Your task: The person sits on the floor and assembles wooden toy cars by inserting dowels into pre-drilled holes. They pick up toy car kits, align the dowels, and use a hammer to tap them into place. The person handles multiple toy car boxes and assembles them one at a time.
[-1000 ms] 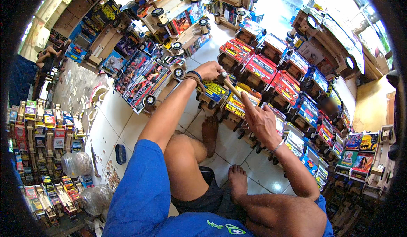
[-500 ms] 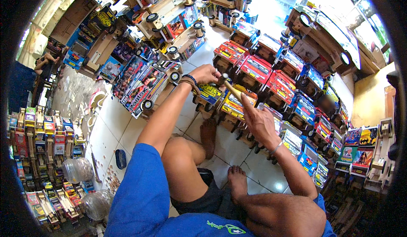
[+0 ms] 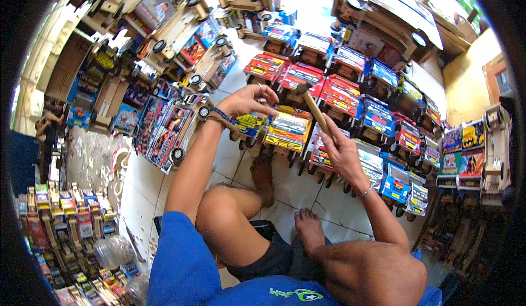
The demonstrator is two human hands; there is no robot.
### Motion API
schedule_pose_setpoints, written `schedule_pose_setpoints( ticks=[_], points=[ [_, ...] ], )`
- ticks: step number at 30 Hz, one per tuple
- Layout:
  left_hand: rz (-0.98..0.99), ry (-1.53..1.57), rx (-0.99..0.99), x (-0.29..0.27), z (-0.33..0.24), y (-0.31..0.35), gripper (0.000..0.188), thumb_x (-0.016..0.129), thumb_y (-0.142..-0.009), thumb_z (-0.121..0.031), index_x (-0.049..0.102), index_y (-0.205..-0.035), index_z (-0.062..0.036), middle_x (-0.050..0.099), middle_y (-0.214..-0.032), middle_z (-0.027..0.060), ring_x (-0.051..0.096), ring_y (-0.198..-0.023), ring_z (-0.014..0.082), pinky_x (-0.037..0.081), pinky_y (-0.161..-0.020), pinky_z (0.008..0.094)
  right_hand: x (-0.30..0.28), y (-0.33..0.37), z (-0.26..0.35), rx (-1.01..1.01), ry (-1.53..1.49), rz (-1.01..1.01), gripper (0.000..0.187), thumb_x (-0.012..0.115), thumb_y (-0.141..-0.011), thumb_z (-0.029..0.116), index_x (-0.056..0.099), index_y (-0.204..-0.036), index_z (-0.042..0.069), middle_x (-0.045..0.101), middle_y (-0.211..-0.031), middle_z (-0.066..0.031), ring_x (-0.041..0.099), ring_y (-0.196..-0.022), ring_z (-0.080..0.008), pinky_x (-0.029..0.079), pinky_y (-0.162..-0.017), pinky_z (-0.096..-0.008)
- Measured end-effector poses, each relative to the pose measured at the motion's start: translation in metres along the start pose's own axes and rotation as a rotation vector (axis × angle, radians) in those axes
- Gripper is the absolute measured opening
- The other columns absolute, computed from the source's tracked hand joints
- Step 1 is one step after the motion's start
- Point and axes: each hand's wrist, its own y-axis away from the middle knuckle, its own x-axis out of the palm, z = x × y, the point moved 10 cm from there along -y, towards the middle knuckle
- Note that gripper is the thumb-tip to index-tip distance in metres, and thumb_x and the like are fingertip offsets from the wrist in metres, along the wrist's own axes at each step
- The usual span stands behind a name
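My right hand (image 3: 341,151) grips a hammer (image 3: 314,106) by the lower end of its wooden handle, thumb laid along it. Its dark head is raised over the red toy trucks. My left hand (image 3: 251,101), wearing a ring, hovers over the near-left end of the rows, thumb and fingers apart with a gap between them. Its lowest digit reaches the back edge of a yellow-orange toy truck (image 3: 290,130); whether it touches cannot be made out. Below that hand is a yellow-and-blue toy truck (image 3: 247,126), partly covered. A red toy truck (image 3: 302,80) sits just beyond.
Several rows of wooden toy trucks fill the tiled floor (image 3: 290,188) ahead and right. Larger toy trucks (image 3: 170,133) lie at the left, with more stacked behind. Small toys (image 3: 66,207) and a clear plastic bundle (image 3: 113,251) are at lower left. My bare feet (image 3: 308,229) rest near the front row.
The hammer head has lifted away from my left hand and its handle stands steeper. My left hand's fingers have spread apart. The whole view has shifted somewhat.
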Motion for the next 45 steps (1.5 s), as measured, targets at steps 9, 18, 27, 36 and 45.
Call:
schedule_pose_setpoints(
  ticks=[9,18,27,36,45],
  points=[
    [0.286,0.216,-0.06,0.077,-0.029,-0.005,0.045,0.086,-0.077,-0.018,0.068,-0.115,-0.0036,0.069,-0.111,0.0058,0.062,-0.105,0.0141,0.048,-0.095,0.0299,0.003,-0.002,-0.003,0.078,-0.251,-0.003,0.051,0.059,-0.1,0.024,0.044,-0.148,0.012,0.07,-0.089,-0.0164,0.06,-0.069,-0.014,0.051,-0.065,-0.0335],
    [0.277,0.296,-0.028,0.081,-0.016,-0.01,0.04,0.073,-0.091,-0.018,0.06,-0.125,-0.0029,0.065,-0.121,0.0065,0.059,-0.114,0.0142,0.047,-0.101,0.0293,-0.001,-0.002,-0.002,0.056,-0.252,-0.013,0.052,0.059,-0.101,0.023,0.043,-0.148,0.01,0.068,-0.1,-0.0133,0.057,-0.078,-0.0121,0.05,-0.071,-0.031],
    [0.057,0.166,-0.152,0.063,0.019,-0.027,0.029,0.078,-0.087,-0.02,0.067,-0.109,-0.0042,0.071,-0.101,0.0033,0.066,-0.093,0.0127,0.054,-0.084,0.0282,-0.003,0.007,-0.02,0.083,-0.197,-0.009,0.05,0.059,-0.099,0.026,0.046,-0.146,0.011,0.067,-0.084,-0.0174,0.061,-0.068,-0.0185,0.05,-0.064,-0.0349],
    [0.165,0.072,-0.071,0.08,0.006,-0.039,0.031,0.07,-0.093,-0.016,0.069,-0.12,-0.0011,0.073,-0.108,0.0064,0.067,-0.096,0.0117,0.053,-0.087,0.0266,-0.005,0.011,-0.036,0.134,-0.191,-0.012,0.052,0.06,-0.099,0.026,0.046,-0.145,0.009,0.065,-0.079,-0.0164,0.058,-0.064,-0.015,0.048,-0.06,-0.0346],
    [0.125,0.1,-0.022,0.084,0.012,-0.051,0.032,0.076,-0.088,-0.012,0.068,-0.117,-0.0002,0.073,-0.104,0.0073,0.067,-0.092,0.0118,0.055,-0.082,0.0271,-0.001,0.015,-0.037,0.178,-0.263,0.013,0.051,0.059,-0.1,0.027,0.046,-0.146,0.008,0.069,-0.095,-0.0167,0.061,-0.079,-0.0168,0.051,-0.072,-0.0338]
  ],
)
